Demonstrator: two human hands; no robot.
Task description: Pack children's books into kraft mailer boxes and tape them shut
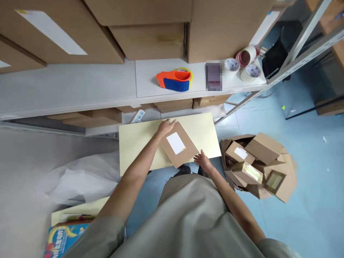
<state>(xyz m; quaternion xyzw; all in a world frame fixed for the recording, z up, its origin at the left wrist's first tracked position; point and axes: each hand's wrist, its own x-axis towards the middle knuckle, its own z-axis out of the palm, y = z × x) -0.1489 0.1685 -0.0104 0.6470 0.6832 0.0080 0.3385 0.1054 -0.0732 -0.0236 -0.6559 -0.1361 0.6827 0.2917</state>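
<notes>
Head view: box sits on the pale yellow table, skewed to the table edges, near corner at or past your side's edge, white label up. Your left hand is on its far corner, fingers extended; can't tell if it's actually gripping. Your right hand is open, fingers spread, right at the box's right corner; can't tell if touching. Shelf beyond the table carries an orange-and-blue tape dispenser and tape rolls. Pile of cardboard boxes on the floor, right of the table.
</notes>
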